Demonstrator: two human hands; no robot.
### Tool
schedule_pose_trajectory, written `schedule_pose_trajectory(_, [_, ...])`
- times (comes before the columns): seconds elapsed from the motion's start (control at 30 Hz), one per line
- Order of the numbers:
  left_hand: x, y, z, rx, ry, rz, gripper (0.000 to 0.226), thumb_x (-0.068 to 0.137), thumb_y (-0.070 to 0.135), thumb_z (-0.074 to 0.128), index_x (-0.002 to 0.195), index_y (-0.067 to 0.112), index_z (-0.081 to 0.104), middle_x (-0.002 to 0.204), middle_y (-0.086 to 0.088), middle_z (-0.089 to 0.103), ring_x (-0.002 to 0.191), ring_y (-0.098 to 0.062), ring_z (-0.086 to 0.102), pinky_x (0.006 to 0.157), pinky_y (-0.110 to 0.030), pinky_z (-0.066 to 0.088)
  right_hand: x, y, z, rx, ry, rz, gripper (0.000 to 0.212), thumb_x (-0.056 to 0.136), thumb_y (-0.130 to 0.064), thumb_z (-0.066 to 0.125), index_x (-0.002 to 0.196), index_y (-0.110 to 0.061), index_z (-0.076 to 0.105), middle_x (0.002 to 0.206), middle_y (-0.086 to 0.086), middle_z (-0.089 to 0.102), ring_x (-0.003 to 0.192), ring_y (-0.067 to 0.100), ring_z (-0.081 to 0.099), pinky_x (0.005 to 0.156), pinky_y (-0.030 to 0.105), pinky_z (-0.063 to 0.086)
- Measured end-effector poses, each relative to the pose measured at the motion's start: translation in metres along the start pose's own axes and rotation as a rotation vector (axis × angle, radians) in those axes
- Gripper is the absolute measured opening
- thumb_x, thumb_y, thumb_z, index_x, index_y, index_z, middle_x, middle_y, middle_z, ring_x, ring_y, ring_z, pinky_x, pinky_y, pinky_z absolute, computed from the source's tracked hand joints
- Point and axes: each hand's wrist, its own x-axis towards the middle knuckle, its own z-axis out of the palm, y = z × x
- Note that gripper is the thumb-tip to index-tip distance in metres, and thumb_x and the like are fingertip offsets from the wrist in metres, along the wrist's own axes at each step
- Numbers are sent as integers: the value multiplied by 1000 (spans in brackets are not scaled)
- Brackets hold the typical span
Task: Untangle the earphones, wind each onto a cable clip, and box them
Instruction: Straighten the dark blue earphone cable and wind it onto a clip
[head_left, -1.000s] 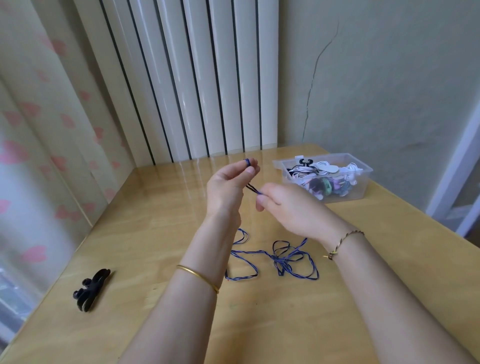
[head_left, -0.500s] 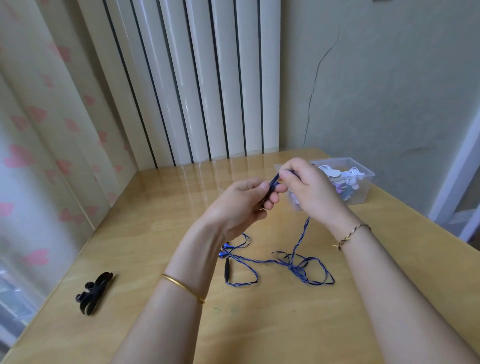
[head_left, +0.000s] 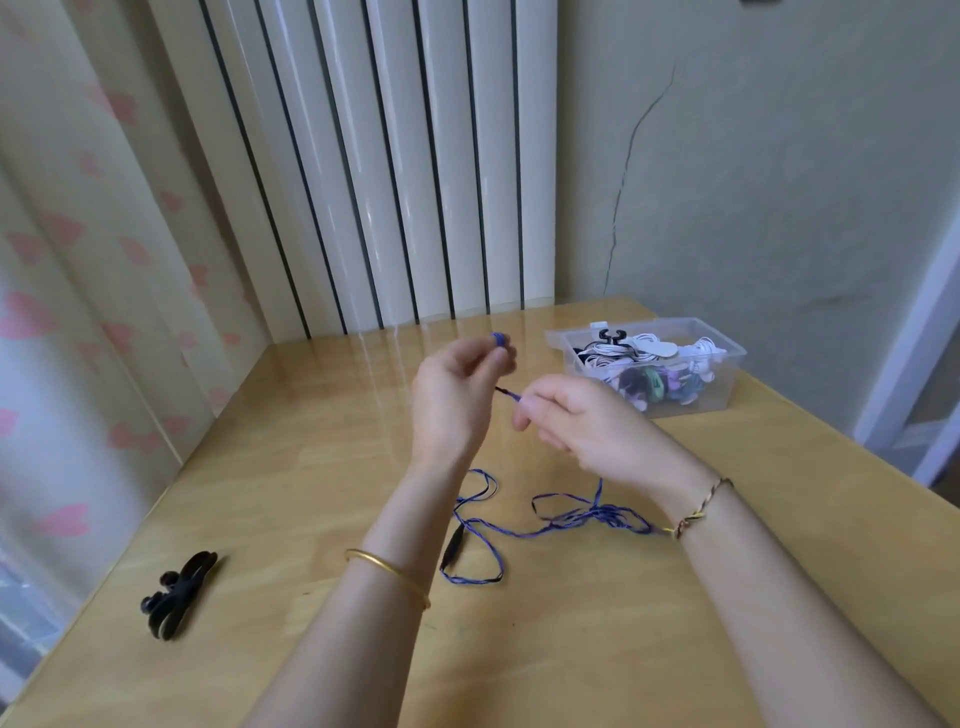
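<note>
Left hand: your left hand (head_left: 452, 395) is raised above the bench (head_left: 311, 467), its fingers closed in a pinch on a blue earbud (head_left: 498, 340).
Right hand: your right hand (head_left: 582, 426) is just beside it, fingers curled, thumb and forefinger pinching the cable a short way below the bud.
Blue earphones: the rest of the blue earphones (head_left: 602, 514) trails down to the bench between your forearms, tangled in loops near your right wrist.
Cable clip: a black cable clip (head_left: 176, 592) lies well apart near the bench's left edge, with no blue cable on it.
Box: the clear box (head_left: 727, 387) at the far right holds several wound earphones (head_left: 644, 351).
Progress: you look well through the batch but early on this pair. Untangling, winding and boxing are all left.
Writing: none that can be read.
</note>
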Motion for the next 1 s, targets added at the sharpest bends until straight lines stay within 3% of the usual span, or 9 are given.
schedule_pose_trajectory(0.1, [-1, 0, 0, 416, -206, 101, 20, 96, 17, 49, 95, 14, 69, 81, 3, 71, 82, -15, 64, 77, -27, 47, 3, -1, -13, -36, 168, -11, 25, 95, -18, 51, 72, -27, 56, 48, -16, 45, 47, 3, 37, 48, 19, 27])
schedule_pose_trajectory(0.2, [0, 8, -2, 263, -375, 15, 31, 102, 18, 39, 91, 7, 65, 69, 4, 61, 61, -7, 52, 61, -19, 39, 8, 5, -19, -47, 307, -3, 23, 94, -17, 52, 73, -26, 53, 64, -11, 52, 61, 6, 45, 59, 28, 36])
schedule_pose_trajectory(0.33, [-2, 19, -5, 53, -566, -136, 33, 103, 18, 36, 86, 13, 64, 65, 6, 52, 61, -9, 43, 64, -19, 37, 10, 15, -13, 43, 401, -28, 23, 95, -17, 54, 73, -25, 52, 65, -12, 51, 63, 5, 45, 62, 27, 36])
schedule_pose_trajectory(0.47, [-1, 26, -3, -508, -457, -406, 29, 102, 20, 38, 88, 17, 62, 63, 11, 55, 56, -3, 44, 64, -22, 32, 6, 21, 0, 165, 356, 8, 27, 97, -15, 49, 74, -24, 59, 51, -26, 51, 52, -5, 45, 52, 12, 29])
schedule_pose_trajectory(0.6, [1, 22, 4, -611, -209, -436, 19, 99, 15, 46, 95, 16, 64, 80, 7, 73, 71, 1, 66, 73, -25, 37, -2, 18, 11, 178, 135, 83, 26, 99, -19, 47, 79, -19, 64, 48, -13, 42, 41, 2, 35, 42, 10, 26])
schedule_pose_trajectory(0.67, [0, 17, 5, -511, -119, -331, 15, 97, 9, 50, 97, 11, 65, 90, 0, 73, 77, -3, 69, 74, -21, 46, -5, 13, 9, 189, -11, 130, 25, 100, -21, 45, 85, -14, 63, 53, -8, 39, 37, 2, 29, 38, 15, 26])
schedule_pose_trajectory(0.77, [1, 7, 1, -159, -97, -101, 14, 94, 3, 54, 96, 5, 68, 93, -8, 72, 81, -9, 70, 80, -21, 54, -9, 4, -4, 156, -66, 139, 18, 97, -19, 50, 86, -13, 63, 54, -4, 41, 35, 7, 29, 37, 21, 28])
schedule_pose_trajectory(0.9, [-2, 3, -1, 430, -302, 73, 20, 97, 16, 46, 92, 15, 66, 81, 5, 69, 83, -13, 65, 80, -29, 48, -1, 2, -19, -46, 151, 85, 8, 90, -21, 61, 83, -18, 65, 55, -6, 45, 43, 6, 43, 46, 26, 39])
schedule_pose_trajectory(1.0, [0, 10, 0, 544, -464, 55, 31, 102, 29, 38, 87, 15, 61, 71, 7, 60, 74, -15, 56, 68, -27, 43, 7, 10, -21, -137, 350, 23, 11, 84, -23, 67, 75, -25, 62, 52, -9, 47, 60, 17, 51, 63, 37, 48])
